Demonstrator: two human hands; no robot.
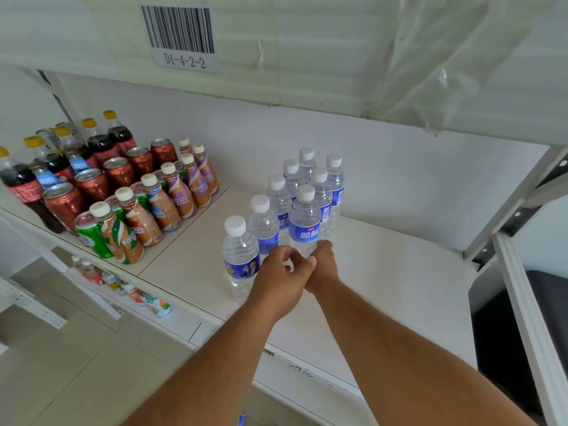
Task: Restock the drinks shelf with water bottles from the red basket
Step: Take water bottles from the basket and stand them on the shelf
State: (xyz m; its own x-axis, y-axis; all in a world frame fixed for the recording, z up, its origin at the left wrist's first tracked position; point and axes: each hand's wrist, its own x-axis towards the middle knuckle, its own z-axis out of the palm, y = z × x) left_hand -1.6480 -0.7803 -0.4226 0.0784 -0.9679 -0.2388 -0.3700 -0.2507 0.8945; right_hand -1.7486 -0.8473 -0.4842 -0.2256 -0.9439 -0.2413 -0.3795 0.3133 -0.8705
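Note:
Several clear water bottles with white caps and blue labels stand in two rows on the white drinks shelf (384,272). My right hand (324,259) is wrapped around the base of the front water bottle (304,222) of the right row, which stands upright on the shelf. My left hand (276,278) sits just left of that base, in front of my right wrist, its fingers loosely curled and holding nothing. The nearest bottle of the left row (239,256) stands beside my left hand. The red basket is out of view.
Cola bottles (21,182), red cans (92,182), green cans and Nescafé bottles (138,216) fill the shelf's left part. A shelf above carries a barcode label (184,38). Lower shelves hold small bottles (153,302). A metal upright (522,287) bounds the right side.

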